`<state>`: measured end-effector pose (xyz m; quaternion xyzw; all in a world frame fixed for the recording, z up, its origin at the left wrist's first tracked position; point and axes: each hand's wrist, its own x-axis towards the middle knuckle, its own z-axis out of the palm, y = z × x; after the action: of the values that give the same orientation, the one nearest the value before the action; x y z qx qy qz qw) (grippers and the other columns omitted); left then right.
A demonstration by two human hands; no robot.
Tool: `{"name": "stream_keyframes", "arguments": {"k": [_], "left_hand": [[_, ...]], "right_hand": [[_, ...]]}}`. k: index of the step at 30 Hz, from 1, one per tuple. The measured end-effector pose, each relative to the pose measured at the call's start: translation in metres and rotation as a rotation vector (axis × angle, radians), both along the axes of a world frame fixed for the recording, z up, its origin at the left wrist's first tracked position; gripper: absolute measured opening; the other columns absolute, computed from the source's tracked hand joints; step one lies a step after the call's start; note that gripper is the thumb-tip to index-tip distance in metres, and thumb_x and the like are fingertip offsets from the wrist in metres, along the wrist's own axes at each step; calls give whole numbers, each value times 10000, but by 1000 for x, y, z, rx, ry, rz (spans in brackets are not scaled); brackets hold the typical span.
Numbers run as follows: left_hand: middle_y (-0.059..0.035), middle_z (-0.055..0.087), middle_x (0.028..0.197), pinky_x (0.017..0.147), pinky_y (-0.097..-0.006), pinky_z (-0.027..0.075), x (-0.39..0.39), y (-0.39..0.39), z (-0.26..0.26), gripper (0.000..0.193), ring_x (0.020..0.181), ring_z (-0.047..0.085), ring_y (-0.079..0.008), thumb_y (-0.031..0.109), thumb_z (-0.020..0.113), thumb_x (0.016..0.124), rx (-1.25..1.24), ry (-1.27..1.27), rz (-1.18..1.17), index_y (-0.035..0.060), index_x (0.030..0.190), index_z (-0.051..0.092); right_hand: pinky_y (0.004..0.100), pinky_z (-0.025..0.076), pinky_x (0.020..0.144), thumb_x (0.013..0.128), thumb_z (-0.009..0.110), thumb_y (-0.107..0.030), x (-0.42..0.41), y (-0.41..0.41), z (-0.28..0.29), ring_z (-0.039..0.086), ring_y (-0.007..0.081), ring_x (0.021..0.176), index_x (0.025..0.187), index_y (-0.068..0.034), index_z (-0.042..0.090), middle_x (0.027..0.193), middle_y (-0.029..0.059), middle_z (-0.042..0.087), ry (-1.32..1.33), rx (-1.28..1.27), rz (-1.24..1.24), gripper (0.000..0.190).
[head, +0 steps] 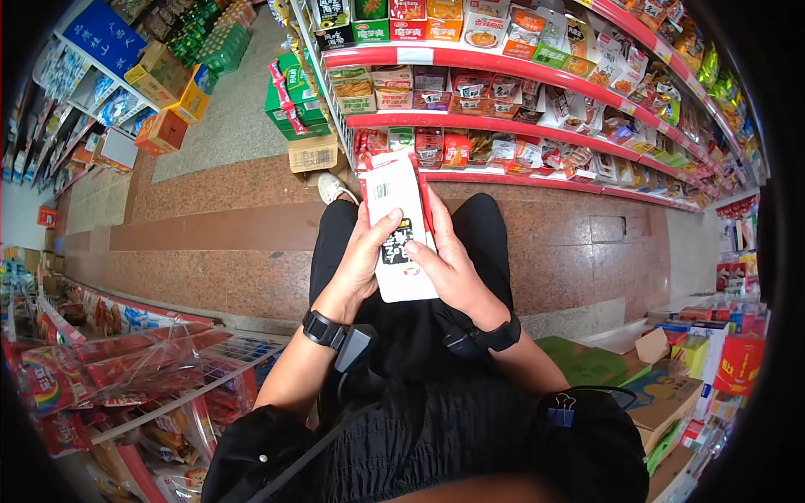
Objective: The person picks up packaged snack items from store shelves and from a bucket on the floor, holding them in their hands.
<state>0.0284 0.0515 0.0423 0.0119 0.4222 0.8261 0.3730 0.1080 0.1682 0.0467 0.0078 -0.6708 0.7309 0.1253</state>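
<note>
A flat white cardboard piece (402,276) with a barcode and a dark printed label is held upright before my body, its print upside down to me. My left hand (365,254) grips its left edge, the thumb lying across the face. On the other side my right hand (449,258) holds the right edge, with the thumb near the printed label. Red material shows behind the white piece on its right; what it belongs to is partly hidden. Just beyond its top end are red and green snack packets (429,146) on the lowest shelf.
Red-edged shelves (516,122) of snack boxes curve ahead and rightward. A green carton (295,100) and an opened cardboard box (312,157) stand at the shelf's left end. A wire rack (251,355) of red bags is at lower left, cartons (666,396) at lower right.
</note>
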Motion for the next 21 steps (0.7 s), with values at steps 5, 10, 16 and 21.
{"name": "stream_keyframes", "arguments": {"k": [5, 10, 16, 21], "left_hand": [[-94, 597, 1136, 860, -340, 523, -8, -9, -10, 386, 991, 620, -190, 173, 560, 917, 135, -47, -68, 35, 1255, 435], [-205, 629, 1049, 805, -461, 548, -5, -22, -20, 444, 941, 640, -312, 255, 576, 846, 557, -524, -289, -27, 1185, 518], [-309, 522, 1206, 972, -496, 431, 15, -22, -26, 632, 1100, 548, -409, 330, 530, 819, 489, -612, -360, -76, 1290, 414], [-296, 532, 1184, 888, -486, 498, 23, -16, -10, 617, 1066, 568, -405, 361, 498, 831, 464, -558, -429, -54, 1281, 424]], "right_hand": [[359, 259, 1078, 865, 608, -125, 4, -3, 7, 321, 271, 1332, 1454, 21, 98, 1447, 202, 283, 46, 186, -43, 793], [441, 245, 1080, 880, 614, -365, -8, 30, 20, 280, 273, 1365, 1452, -37, 184, 1473, 156, 295, 56, 195, -108, 787], [352, 341, 1020, 925, 501, -453, -29, 48, 29, 395, 238, 1287, 1381, -1, 349, 1391, 161, 415, 140, 289, 8, 660], [338, 362, 1004, 950, 470, -408, -22, 51, 23, 470, 211, 1208, 1363, -4, 373, 1344, 132, 474, 100, 167, 240, 586]]}}
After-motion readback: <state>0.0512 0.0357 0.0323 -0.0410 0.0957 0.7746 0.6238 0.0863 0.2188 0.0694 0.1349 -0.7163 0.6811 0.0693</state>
